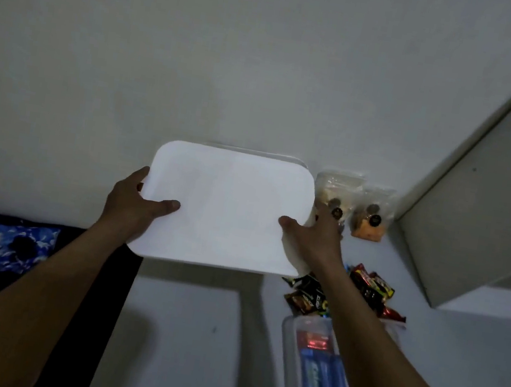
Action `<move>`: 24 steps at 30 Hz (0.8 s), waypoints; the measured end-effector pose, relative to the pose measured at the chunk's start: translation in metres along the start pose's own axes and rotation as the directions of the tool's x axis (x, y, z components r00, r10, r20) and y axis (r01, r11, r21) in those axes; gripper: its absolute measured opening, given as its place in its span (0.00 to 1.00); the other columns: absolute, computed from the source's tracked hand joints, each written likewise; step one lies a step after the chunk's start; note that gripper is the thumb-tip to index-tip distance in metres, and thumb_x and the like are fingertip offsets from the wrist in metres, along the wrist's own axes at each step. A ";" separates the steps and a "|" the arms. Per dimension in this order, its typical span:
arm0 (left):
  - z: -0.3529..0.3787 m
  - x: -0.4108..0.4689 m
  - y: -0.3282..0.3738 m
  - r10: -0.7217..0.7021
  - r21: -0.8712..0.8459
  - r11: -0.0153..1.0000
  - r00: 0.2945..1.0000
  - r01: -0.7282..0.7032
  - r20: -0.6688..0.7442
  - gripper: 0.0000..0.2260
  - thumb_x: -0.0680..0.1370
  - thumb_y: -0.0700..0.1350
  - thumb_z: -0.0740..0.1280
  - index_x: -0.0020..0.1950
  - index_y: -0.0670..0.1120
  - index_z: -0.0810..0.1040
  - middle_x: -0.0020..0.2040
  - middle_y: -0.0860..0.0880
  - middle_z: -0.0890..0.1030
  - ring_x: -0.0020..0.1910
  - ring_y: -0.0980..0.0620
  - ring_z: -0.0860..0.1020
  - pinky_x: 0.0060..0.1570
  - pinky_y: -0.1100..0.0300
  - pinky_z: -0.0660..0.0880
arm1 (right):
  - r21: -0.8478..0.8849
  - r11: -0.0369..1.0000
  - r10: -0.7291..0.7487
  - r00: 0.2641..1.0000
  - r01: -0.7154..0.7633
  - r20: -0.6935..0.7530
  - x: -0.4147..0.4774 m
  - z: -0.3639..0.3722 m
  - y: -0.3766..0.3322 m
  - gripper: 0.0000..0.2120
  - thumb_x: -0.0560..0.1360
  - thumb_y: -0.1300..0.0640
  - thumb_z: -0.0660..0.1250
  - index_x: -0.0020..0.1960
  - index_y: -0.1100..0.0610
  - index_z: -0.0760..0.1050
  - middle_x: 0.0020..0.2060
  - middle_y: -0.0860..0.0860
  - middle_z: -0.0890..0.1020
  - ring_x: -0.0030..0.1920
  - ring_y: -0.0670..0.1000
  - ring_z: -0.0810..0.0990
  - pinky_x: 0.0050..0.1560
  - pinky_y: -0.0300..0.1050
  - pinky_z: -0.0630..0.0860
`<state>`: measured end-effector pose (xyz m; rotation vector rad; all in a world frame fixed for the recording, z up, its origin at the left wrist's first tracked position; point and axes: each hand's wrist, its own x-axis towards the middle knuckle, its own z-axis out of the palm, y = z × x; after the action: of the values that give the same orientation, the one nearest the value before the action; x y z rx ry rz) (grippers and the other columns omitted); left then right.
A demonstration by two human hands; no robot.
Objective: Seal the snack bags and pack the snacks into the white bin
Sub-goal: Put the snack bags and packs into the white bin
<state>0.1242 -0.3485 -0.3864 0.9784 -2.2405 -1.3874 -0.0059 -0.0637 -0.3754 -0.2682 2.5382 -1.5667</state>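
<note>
A white lid (225, 208), flat with rounded corners, fills the middle of the frame, held at its two short sides. The left grip (133, 205) has its thumb lying on the lid's top face near the lower left corner, with the fingers curled around the edge. The right grip (314, 235) mirrors it at the lower right corner, thumb on top and fingers wrapped under. Just behind the lid's upper edge a thin white rim (286, 157) shows, seemingly the white bin, otherwise hidden. Right of the lid, against the wall, two clear snack bags (337, 192) stand side by side on the white counter (453, 372), each with a dark round clip on its front. Below them, right of centre, lies a loose pile of wrapped candy bars (369, 286). Lower still sits a clear plastic box (287, 373) with blue and red packets inside, partly crossed by the right forearm. A blue floral cloth (8, 242) lies at the left edge.
</note>
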 end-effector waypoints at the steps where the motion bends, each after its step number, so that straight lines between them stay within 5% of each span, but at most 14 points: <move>1: -0.006 -0.009 -0.010 -0.005 0.001 1.000 1.000 0.005 0.017 0.38 0.64 0.50 0.82 0.72 0.50 0.72 0.58 0.49 0.80 0.55 0.47 0.79 0.59 0.50 0.76 | -0.006 1.000 0.012 1.000 -0.012 0.003 -0.016 0.004 0.002 0.30 0.72 0.56 0.75 0.71 0.56 0.69 0.56 0.48 0.74 0.56 0.47 0.71 0.53 0.43 0.69; 7: -0.021 -0.059 -0.067 -0.067 -0.053 0.996 0.991 0.074 0.115 0.27 0.67 0.43 0.81 0.63 0.50 0.77 0.53 0.49 0.82 0.52 0.46 0.81 0.52 0.53 0.77 | -0.128 0.983 0.130 0.991 -0.131 -0.014 -0.084 0.031 0.031 0.26 0.69 0.52 0.76 0.63 0.59 0.74 0.57 0.55 0.80 0.52 0.53 0.78 0.46 0.43 0.73; 11: -0.021 -0.076 -0.107 -0.129 -0.050 0.989 0.978 0.139 0.164 0.25 0.68 0.45 0.80 0.64 0.50 0.77 0.56 0.49 0.83 0.54 0.45 0.81 0.57 0.44 0.78 | -0.178 0.969 0.173 0.985 -0.172 -0.012 -0.114 0.046 0.051 0.19 0.69 0.54 0.76 0.56 0.59 0.76 0.50 0.51 0.81 0.48 0.52 0.78 0.41 0.39 0.71; 15: -0.010 -0.087 -0.137 -0.147 -0.013 0.989 0.982 0.149 0.117 0.29 0.70 0.45 0.79 0.69 0.52 0.74 0.57 0.50 0.80 0.55 0.45 0.79 0.59 0.45 0.76 | -0.191 0.967 0.160 0.985 -0.169 -0.066 -0.127 0.066 0.075 0.28 0.71 0.55 0.76 0.68 0.59 0.72 0.58 0.52 0.78 0.59 0.53 0.75 0.55 0.42 0.70; 19: 0.004 -0.096 -0.162 -0.176 0.064 0.984 0.975 0.168 0.136 0.28 0.70 0.44 0.78 0.68 0.49 0.74 0.58 0.48 0.80 0.56 0.44 0.77 0.58 0.46 0.74 | -0.256 0.932 0.262 0.965 -0.258 -0.019 -0.129 0.083 0.109 0.34 0.72 0.52 0.75 0.72 0.60 0.67 0.66 0.57 0.75 0.64 0.57 0.74 0.57 0.45 0.72; 24: 0.025 -0.090 -0.218 -0.248 0.179 0.960 0.954 0.218 0.167 0.49 0.57 0.64 0.76 0.74 0.48 0.66 0.64 0.46 0.78 0.61 0.42 0.78 0.61 0.41 0.75 | -0.361 0.882 0.343 0.938 -0.303 0.051 -0.136 0.099 0.137 0.40 0.75 0.51 0.73 0.78 0.62 0.56 0.71 0.58 0.70 0.69 0.58 0.71 0.65 0.50 0.71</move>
<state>0.2567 -0.3324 -0.5830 1.2486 -2.4715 -1.4706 0.1376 -0.0585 -0.5375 0.0333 2.5889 -0.9519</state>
